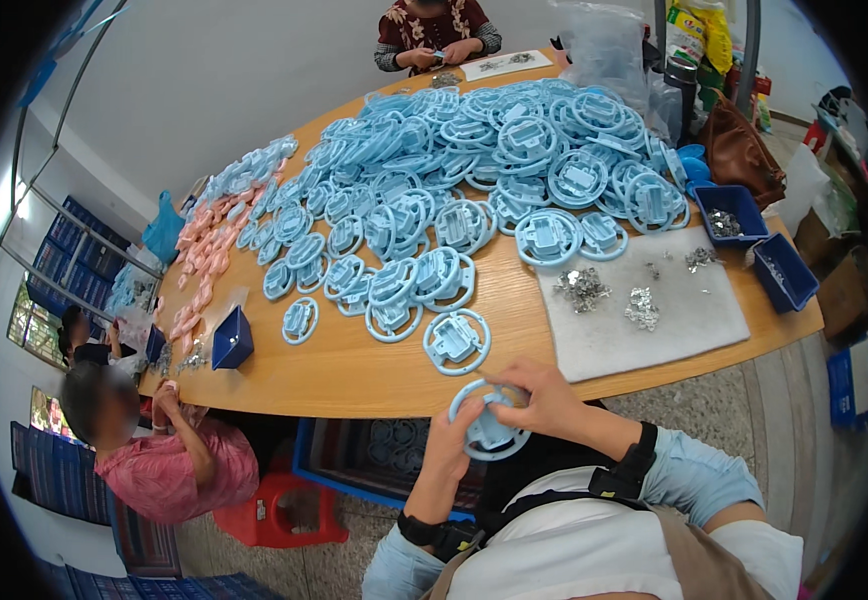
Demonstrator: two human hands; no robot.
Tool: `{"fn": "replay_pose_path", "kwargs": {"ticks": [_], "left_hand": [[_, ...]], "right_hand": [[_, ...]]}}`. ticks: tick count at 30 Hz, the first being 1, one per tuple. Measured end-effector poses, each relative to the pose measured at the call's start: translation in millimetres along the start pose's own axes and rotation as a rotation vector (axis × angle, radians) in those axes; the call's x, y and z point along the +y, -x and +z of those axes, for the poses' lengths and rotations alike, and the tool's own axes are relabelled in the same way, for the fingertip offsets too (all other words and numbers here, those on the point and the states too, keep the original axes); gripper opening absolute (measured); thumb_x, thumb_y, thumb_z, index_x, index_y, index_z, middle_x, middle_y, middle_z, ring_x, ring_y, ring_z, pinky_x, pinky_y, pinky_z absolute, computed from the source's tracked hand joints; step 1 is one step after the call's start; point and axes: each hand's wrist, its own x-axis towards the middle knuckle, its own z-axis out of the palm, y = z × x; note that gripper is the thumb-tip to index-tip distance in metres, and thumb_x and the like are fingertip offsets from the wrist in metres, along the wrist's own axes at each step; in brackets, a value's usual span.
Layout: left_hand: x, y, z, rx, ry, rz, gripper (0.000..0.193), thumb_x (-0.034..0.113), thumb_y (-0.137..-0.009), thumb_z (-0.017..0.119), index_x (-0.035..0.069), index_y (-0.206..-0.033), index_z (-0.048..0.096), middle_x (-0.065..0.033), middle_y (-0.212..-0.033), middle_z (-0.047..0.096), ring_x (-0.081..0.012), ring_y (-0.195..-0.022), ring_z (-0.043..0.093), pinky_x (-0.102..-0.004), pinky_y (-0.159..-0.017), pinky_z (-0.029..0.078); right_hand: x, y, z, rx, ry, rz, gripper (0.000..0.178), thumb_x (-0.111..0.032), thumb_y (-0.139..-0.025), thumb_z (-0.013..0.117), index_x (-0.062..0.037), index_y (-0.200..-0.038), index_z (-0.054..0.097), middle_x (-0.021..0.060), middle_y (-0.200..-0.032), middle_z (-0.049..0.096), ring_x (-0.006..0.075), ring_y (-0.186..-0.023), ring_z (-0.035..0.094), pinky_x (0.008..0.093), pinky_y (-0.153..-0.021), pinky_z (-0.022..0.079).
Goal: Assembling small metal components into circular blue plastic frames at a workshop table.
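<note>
A light-blue plastic wheel-shaped part [490,432], a ring with a moulded box-like centre, is held up in front of me just off the table's near edge. My left hand [444,445] grips its left rim, thumb on top. From the right, my right hand [542,398] closes over its upper side, fingers bent at the centre; whether a small piece is between them I cannot make out. Just beyond lies a similar blue wheel part [457,342] on the wooden table [354,385]. Small metal pieces [642,310] sit in little piles on a white board [684,345] to the right.
Heaps of blue wheel parts [514,140] cover the table, with pink parts [204,240] at left. Blue bins [730,215] stand at right, another bin [233,340] at left. Two people work, one far across [434,35], one at left [179,460]. Below is a blue crate [304,455].
</note>
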Motion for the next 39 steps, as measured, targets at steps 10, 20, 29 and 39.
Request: {"fn": "replay_pose_path", "kwargs": {"ticks": [10, 20, 29, 39], "left_hand": [[-36.4, 39.1, -119.0, 0.487, -0.414, 0.132, 0.031, 0.011, -0.081, 0.060, -0.004, -0.107, 0.055, -0.0107, -0.099, 0.060, -0.0154, -0.091, 0.057, -0.0270, -0.080, 0.045], [-9.6, 28.5, -37.5, 0.361, -0.899, 0.814, 0.060, 0.007, -0.075, 0.065, -0.001, -0.126, 0.035, -0.0181, -0.134, 0.033, -0.0282, -0.125, 0.032, -0.0412, -0.101, 0.029], [5.5, -21.3, 26.6, -0.018, -1.214, 1.121, 0.040, 0.010, -0.077, 0.062, -0.003, -0.114, 0.052, -0.0218, -0.126, 0.043, -0.0384, -0.119, 0.038, -0.0432, -0.097, 0.031], [-14.5, -37.9, 50.4, -0.038, -0.259, 0.306, 0.029, 0.011, -0.081, 0.063, -0.004, -0.104, 0.056, -0.0057, -0.090, 0.059, -0.0087, -0.076, 0.055, -0.0230, -0.067, 0.044]], "right_hand": [[15.7, -31.6, 30.7, -0.430, 0.584, -0.149, 0.048, -0.040, -0.072, 0.065, 0.0052, -0.084, 0.056, 0.0166, -0.089, 0.050, 0.0310, -0.067, 0.059, 0.0398, -0.057, 0.048], [-20.8, -19.5, 7.1, -0.017, 0.515, -0.405, 0.014, -0.012, -0.071, 0.059, 0.0002, -0.076, 0.057, 0.0096, -0.065, 0.053, 0.0234, -0.054, 0.058, 0.0324, -0.046, 0.045], [-10.8, -7.6, -53.6, 0.020, -0.479, 0.426, 0.017, -0.017, -0.078, 0.063, -0.0001, -0.076, 0.064, 0.0027, -0.064, 0.059, 0.0055, -0.056, 0.052, 0.0222, -0.050, 0.040], [72.1, -7.3, -113.2, 0.188, 0.518, 0.346, 0.009, -0.009, -0.069, 0.057, -0.0013, -0.072, 0.060, 0.0158, -0.075, 0.059, 0.0323, -0.072, 0.057, 0.0397, -0.065, 0.045]]}}
